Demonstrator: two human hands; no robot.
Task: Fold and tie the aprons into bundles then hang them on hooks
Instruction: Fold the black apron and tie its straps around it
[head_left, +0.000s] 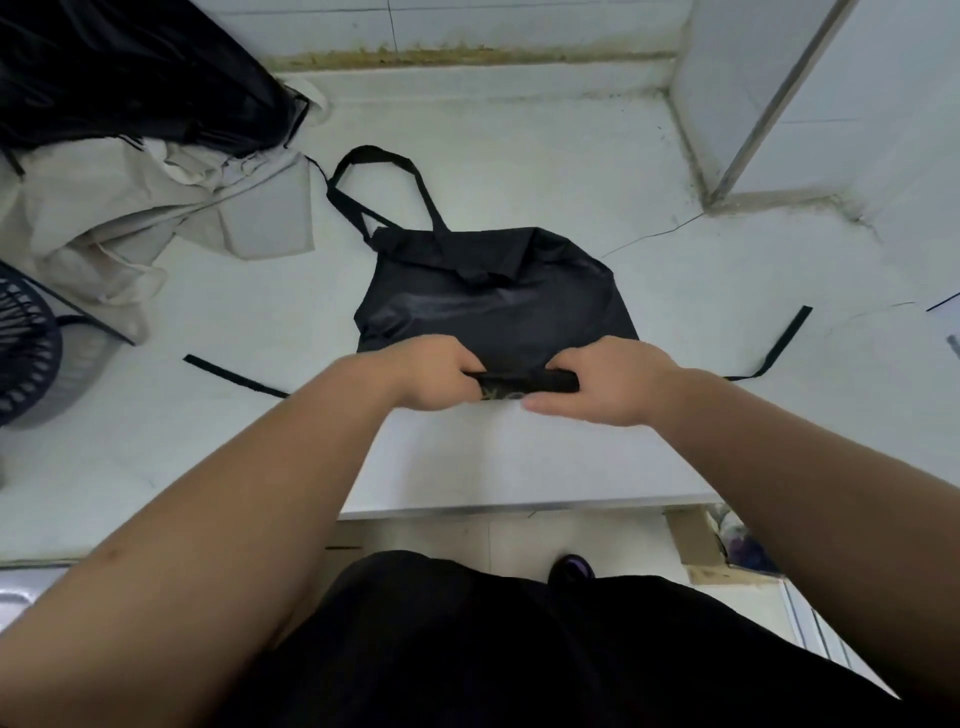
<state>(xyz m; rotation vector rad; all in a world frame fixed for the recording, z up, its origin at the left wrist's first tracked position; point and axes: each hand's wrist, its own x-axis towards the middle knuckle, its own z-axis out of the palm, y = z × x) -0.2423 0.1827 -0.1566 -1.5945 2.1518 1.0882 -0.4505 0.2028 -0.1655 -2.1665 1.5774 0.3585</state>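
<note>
A black apron (493, 296) lies flat on the white counter (675, 441), folded narrow, its neck loop (379, 176) pointing away from me. Its near edge is rolled into a tight tube between my hands. My left hand (431, 371) grips the left end of the roll with curled fingers. My right hand (602, 382) grips the right end, thumb stretched along the counter. One waist tie (234, 375) trails out to the left and the other tie (784, 340) to the right.
A heap of beige aprons (130, 228) and black cloth (119, 73) fills the back left corner. A dark slotted basket (26, 348) stands at the left edge. A white wall column (810, 104) rises at the back right. The counter's front edge runs below my wrists.
</note>
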